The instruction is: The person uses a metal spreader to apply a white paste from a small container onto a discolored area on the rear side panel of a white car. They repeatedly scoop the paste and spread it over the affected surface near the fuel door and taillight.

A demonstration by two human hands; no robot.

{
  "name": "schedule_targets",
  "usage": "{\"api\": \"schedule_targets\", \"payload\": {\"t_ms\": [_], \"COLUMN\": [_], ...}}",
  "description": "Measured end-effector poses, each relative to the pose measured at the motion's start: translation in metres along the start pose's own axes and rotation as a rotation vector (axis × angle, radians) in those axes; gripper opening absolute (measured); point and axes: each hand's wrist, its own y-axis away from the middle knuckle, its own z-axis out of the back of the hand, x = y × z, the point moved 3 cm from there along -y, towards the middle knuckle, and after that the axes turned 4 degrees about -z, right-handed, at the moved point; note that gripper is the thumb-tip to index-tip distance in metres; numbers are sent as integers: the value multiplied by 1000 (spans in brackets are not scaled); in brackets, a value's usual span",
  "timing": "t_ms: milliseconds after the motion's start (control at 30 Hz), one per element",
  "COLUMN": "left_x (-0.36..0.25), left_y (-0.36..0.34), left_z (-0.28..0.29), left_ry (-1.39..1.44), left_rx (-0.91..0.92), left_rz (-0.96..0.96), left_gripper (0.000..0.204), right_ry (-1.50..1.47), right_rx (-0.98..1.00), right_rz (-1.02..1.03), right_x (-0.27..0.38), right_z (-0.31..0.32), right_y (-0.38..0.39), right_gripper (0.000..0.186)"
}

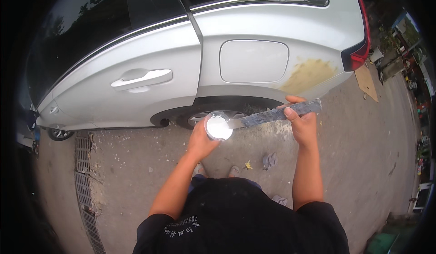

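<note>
My left hand [201, 141] is closed around a clear cup [218, 128] of white liquid, held out in front of my body. My right hand [299, 122] grips a long flat stick [269, 117] crusted with grey-blue material, its pale lower end reaching into the cup. Beyond both hands stands a silver car [248, 22], with a yellowish, blotchy patch [309, 77] on the rear panel right of the fuel flap [253, 60].
The rear wheel [195, 120] sits just beyond the cup. A metal drain grate [83, 186] runs along the left. Grey crumpled items [269, 162] lie near my sandalled feet. A cardboard sheet [369, 83] and clutter are by the car's rear.
</note>
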Motion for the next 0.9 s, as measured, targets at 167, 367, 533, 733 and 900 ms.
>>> {"api": "schedule_targets", "payload": {"t_ms": [167,367,533,733,900], "left_x": [-7,-3,3,4,-11], "left_y": [-2,-15,-23,-32,-44], "left_z": [-5,-7,-10,-8,0], "left_ry": [-89,-101,-59,-35,71], "left_rx": [-7,-23,-20,-91,-66], "left_rz": [-118,-249,-219,-108,24], "left_gripper": [83,83,83,81,76], "right_ry": [68,150,50,-203,-323], "right_rx": [-25,-76,-199,-249,-206], "right_rz": [34,70,3,-44,-54], "right_x": [12,0,-18,-37,-48], "right_z": [-11,-27,-18,17,37], "right_y": [16,22,10,-5,-21], "right_gripper": [44,44,39,40,40]}}
